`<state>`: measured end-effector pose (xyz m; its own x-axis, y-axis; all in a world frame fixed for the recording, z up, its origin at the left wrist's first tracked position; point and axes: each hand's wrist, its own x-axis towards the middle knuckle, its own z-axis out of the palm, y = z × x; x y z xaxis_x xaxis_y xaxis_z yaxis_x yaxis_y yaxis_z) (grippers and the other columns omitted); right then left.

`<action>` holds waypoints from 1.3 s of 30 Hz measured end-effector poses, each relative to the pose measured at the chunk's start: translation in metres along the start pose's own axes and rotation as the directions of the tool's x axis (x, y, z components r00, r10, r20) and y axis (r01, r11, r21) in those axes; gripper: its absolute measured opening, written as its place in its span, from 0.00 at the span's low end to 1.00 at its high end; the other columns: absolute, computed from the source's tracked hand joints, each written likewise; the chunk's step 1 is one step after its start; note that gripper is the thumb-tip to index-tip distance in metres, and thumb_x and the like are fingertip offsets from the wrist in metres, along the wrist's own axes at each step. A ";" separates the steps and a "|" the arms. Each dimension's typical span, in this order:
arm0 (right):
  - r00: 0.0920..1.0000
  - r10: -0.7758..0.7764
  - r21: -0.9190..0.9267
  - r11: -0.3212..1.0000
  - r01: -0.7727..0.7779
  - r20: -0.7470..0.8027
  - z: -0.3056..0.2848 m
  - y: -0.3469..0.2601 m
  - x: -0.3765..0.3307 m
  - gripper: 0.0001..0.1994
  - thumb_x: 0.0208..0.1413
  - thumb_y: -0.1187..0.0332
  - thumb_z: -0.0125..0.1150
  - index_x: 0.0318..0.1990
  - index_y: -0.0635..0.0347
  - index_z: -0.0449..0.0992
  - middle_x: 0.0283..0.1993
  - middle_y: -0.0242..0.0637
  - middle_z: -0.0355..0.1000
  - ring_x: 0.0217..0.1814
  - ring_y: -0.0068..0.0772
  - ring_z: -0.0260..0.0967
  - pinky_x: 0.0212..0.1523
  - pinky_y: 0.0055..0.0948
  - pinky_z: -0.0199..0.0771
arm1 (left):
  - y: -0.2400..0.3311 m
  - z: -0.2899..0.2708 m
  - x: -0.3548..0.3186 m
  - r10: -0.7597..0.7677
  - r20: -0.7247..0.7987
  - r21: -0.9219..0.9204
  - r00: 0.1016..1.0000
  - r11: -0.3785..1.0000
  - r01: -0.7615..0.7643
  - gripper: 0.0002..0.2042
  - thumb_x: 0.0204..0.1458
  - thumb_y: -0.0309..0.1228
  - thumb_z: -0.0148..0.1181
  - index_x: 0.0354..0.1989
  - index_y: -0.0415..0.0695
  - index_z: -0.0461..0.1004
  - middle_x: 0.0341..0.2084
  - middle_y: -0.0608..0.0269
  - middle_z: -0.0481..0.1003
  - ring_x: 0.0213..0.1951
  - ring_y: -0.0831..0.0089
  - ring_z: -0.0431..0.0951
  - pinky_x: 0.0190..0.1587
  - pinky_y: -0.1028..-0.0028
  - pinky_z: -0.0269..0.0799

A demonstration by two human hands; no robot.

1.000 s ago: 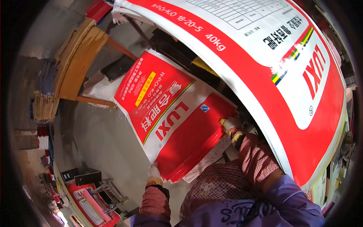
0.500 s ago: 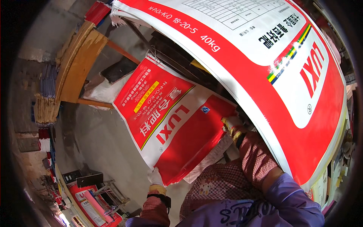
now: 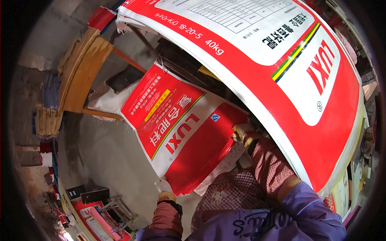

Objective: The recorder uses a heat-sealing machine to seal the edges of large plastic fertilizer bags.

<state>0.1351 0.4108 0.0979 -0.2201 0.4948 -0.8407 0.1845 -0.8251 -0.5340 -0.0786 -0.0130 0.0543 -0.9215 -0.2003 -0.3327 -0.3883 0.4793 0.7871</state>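
A bundle of red and white printed fertilizer sacks (image 3: pixel 201 146) hangs in front of me, its far end by the dark frame under the table. My left hand (image 3: pixel 164 186), in a pale glove, is closed on the near left corner. At the near right corner my right hand (image 3: pixel 244 134) grips the same sacks; its glove is white and yellow. The lower edges fan out in several layers between the hands. Some fingers are hidden by the sacks and the glove cloth.
To the right, large red and white sacks (image 3: pixel 265 92) lie stacked high on a table. A wooden board (image 3: pixel 86 74) stands at the left, with bundled sacks (image 3: pixel 49 106) beyond it. A dark-seated stool (image 3: pixel 94 195) and a pile of red sacks (image 3: pixel 90 217) are lower left.
The view has shifted slightly, and the large sacks sit a little further left in it. Both hands keep hold of the bundle, which has barely moved.
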 end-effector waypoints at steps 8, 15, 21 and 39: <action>0.901 -0.432 -0.381 0.829 0.410 0.029 0.032 -0.011 -0.044 0.06 0.41 0.66 0.63 0.27 0.55 0.73 0.25 0.41 0.72 0.27 0.43 0.71 0.25 0.38 0.69 | -0.030 0.009 0.029 -0.091 0.229 0.179 0.969 0.983 0.050 0.17 0.50 0.38 0.60 0.43 0.40 0.72 0.37 0.51 0.76 0.38 0.61 0.77 0.42 0.64 0.71; 0.457 -0.605 -0.479 0.137 0.867 0.652 0.013 -0.008 -0.244 0.12 0.48 0.60 0.59 0.37 0.54 0.77 0.38 0.39 0.75 0.41 0.40 0.72 0.42 0.38 0.71 | -0.023 0.026 0.081 -0.107 0.818 0.525 0.565 -0.260 -0.810 0.28 0.43 0.49 0.63 0.57 0.64 0.69 0.57 0.77 0.68 0.56 0.76 0.70 0.52 0.70 0.70; 0.522 -0.483 -0.314 0.448 0.837 0.703 -0.141 0.032 -0.378 0.13 0.54 0.62 0.62 0.44 0.56 0.77 0.40 0.33 0.76 0.45 0.24 0.73 0.47 0.26 0.72 | 0.089 0.016 -0.052 0.483 0.368 0.460 0.795 0.649 -0.607 0.24 0.49 0.31 0.61 0.55 0.35 0.67 0.47 0.43 0.73 0.51 0.52 0.71 0.52 0.60 0.68; 0.712 -0.669 0.558 0.515 0.651 -0.213 -0.293 0.087 -0.426 0.11 0.59 0.69 0.55 0.42 0.68 0.73 0.38 0.40 0.75 0.32 0.25 0.72 0.36 0.22 0.75 | 0.302 0.082 -0.555 0.253 0.351 -0.685 -0.901 -0.587 -0.432 0.08 0.45 0.31 0.63 0.33 0.44 0.77 0.31 0.56 0.75 0.33 0.59 0.75 0.35 0.66 0.69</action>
<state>0.5252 0.2078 0.3831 -0.0765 0.9624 -0.2605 -0.5827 -0.2551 -0.7716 0.3160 0.3129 0.4337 0.7331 0.6019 0.3166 0.6242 -0.7803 0.0380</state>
